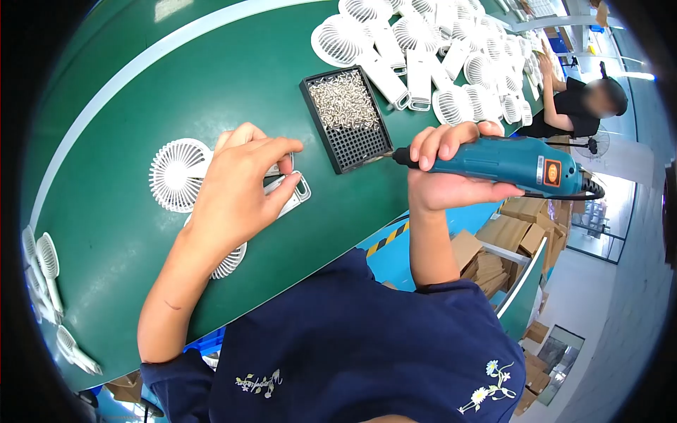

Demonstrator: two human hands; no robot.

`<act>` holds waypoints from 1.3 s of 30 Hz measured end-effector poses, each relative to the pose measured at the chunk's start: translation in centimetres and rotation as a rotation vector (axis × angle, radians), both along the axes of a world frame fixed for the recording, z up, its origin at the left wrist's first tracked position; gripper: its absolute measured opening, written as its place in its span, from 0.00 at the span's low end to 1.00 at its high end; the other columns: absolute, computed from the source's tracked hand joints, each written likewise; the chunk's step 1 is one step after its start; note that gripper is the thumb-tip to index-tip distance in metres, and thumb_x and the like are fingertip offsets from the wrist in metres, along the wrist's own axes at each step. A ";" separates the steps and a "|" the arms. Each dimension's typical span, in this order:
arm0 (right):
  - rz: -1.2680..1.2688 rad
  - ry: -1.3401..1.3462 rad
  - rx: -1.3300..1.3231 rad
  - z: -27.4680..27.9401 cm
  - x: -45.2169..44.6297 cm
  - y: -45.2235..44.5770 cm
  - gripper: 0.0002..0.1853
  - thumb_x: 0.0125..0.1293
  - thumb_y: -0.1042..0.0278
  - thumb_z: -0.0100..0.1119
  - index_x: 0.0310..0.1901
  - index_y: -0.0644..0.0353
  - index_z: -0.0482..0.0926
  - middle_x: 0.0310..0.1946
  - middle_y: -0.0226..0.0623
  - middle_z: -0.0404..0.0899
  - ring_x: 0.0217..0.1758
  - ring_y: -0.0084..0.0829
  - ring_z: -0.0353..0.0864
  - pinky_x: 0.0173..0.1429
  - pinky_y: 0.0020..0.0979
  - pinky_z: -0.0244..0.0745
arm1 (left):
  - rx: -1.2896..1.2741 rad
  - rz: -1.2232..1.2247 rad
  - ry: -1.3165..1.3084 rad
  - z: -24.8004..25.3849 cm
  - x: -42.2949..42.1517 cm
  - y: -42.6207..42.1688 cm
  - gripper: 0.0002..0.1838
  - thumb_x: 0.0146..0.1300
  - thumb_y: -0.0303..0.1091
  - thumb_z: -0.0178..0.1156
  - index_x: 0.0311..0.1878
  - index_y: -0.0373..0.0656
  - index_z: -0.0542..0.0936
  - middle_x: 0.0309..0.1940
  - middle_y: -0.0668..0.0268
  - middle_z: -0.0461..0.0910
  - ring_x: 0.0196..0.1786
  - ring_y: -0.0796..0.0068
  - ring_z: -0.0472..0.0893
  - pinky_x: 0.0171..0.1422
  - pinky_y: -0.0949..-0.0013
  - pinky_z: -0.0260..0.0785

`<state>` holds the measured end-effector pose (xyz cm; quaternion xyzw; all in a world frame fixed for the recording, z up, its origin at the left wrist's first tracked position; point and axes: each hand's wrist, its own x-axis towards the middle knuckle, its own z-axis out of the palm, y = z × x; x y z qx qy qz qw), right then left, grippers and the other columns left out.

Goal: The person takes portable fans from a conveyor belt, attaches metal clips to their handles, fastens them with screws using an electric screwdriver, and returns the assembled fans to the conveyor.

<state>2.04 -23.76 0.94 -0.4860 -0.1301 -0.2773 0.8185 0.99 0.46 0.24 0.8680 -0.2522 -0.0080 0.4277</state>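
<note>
My right hand (451, 166) grips a teal electric screwdriver (504, 163), held roughly level. Its bit points left, at the near right corner of a black screw tray (340, 168) holding many small silver screws (343, 100). My left hand (240, 183) is bent over the handle end of a white handheld fan (176, 175) on the green table, thumb and fingers around the handle. Part of that handle is hidden under the hand. A second white fan (229, 262) lies below my left wrist, and a handle end with a loop (303, 189) shows beside my thumb.
A heap of white handheld fans (416, 35) covers the far right of the green table (113, 282). Several more fans (48, 257) lie at the left edge. Another person (575, 106) sits at the far right. Cardboard boxes (504, 233) stand beyond the table's right side.
</note>
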 end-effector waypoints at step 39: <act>0.646 -0.200 -0.058 1.8 0.8 7.5 0.51 0.52 0.13 0.42 0.61 0.56 0.66 0.26 0.38 0.74 0.17 0.32 0.72 0.22 0.34 0.70 | -0.103 -0.115 -0.021 -0.1 0.0 0.2 0.09 0.50 0.31 0.69 0.28 0.39 0.78 0.25 0.63 0.73 0.32 0.62 0.73 0.38 0.61 0.68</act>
